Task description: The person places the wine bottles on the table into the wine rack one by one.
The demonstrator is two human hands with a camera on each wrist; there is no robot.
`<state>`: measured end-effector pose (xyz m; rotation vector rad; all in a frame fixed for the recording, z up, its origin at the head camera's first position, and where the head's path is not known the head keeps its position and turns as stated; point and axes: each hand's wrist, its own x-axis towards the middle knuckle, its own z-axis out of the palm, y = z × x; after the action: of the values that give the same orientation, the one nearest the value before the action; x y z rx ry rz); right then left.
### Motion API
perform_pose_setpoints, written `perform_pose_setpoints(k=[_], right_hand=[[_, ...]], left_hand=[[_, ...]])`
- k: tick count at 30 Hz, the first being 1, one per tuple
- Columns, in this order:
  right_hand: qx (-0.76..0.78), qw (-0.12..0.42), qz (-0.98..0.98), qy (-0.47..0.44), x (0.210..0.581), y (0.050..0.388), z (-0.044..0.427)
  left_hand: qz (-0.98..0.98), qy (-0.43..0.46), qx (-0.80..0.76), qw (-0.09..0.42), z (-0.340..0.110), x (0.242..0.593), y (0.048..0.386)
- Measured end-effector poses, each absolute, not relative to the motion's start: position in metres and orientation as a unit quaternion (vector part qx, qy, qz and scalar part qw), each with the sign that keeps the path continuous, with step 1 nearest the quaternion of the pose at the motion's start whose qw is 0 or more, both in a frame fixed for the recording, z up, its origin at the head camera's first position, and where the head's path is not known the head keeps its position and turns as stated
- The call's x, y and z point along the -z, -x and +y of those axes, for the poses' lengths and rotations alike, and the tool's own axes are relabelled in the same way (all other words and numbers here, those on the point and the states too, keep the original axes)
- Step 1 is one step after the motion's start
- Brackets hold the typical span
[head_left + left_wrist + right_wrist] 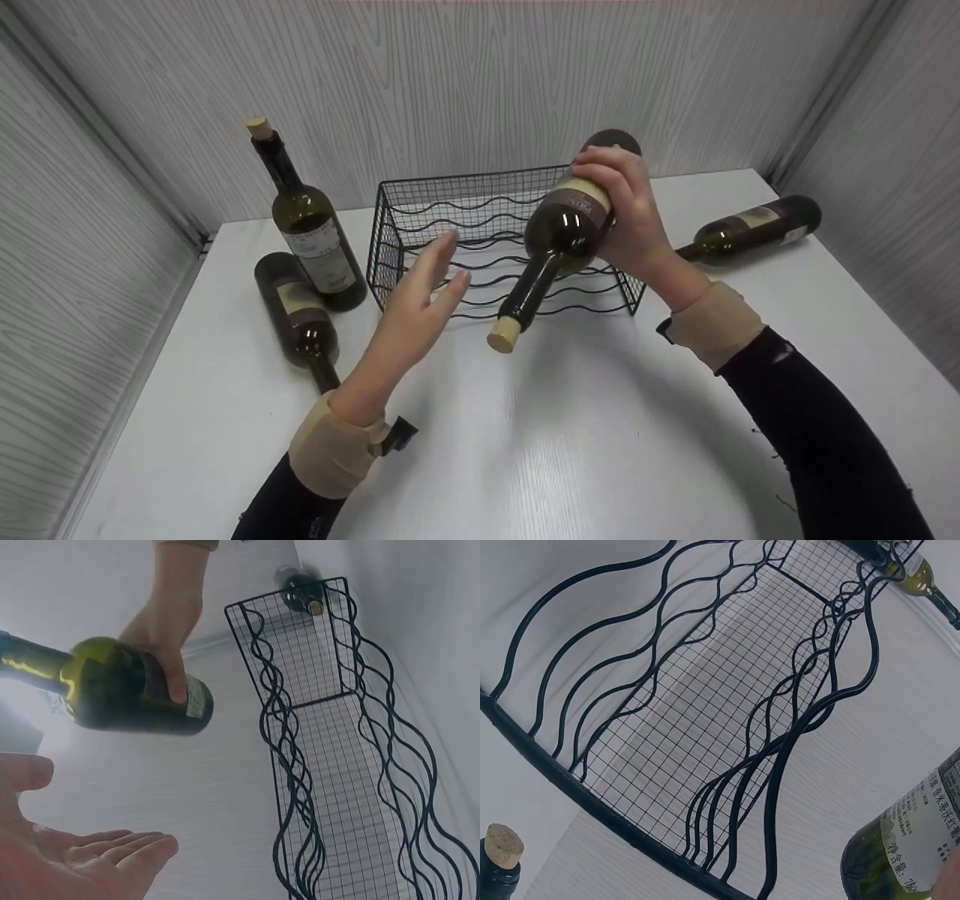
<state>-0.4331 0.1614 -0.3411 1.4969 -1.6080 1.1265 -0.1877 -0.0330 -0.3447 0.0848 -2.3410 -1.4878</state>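
My right hand (626,214) grips a dark green bottle (568,225) round its body, tilted above the black wire rack (506,289), its corked neck pointing down toward me. In the left wrist view the same bottle (135,690) is in the right hand (169,630). My left hand (412,311) is held out to the left of that bottle's neck, palm turned inward, fingers extended, touching nothing. In the right wrist view the labelled bottle (911,840) shows at the lower right, beside the wavy bars of the rack (780,757).
A corked bottle (319,247) stands upright left of the rack, and another bottle (300,307) lies beside it, its neck partly behind my left forearm. One more bottle (757,227) lies right of the rack. Grey panels (480,90) surround the white table (525,450).
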Motion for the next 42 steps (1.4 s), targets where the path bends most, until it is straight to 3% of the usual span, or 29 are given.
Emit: perform_pose_setpoints(k=[11,16,30,42], right_hand=[[-0.418,0.338,-0.6,-0.593,0.343,0.428,0.159],[-0.419,0.338,-0.59,-0.602,0.344,0.426,0.156],[-0.388,0.34,-0.594,-0.617,0.349,0.424,0.153],[-0.401,0.357,-0.585,-0.608,0.352,0.423,0.149]], left_hand=[[-0.713,0.032,0.699,-0.045,-0.007,0.345,0.183],[-0.668,0.026,0.736,-0.105,0.001,0.341,0.185],[-0.549,0.045,0.821,-0.149,0.016,0.345,0.192],[-0.479,-0.009,0.867,-0.137,0.03,0.338,0.191]])
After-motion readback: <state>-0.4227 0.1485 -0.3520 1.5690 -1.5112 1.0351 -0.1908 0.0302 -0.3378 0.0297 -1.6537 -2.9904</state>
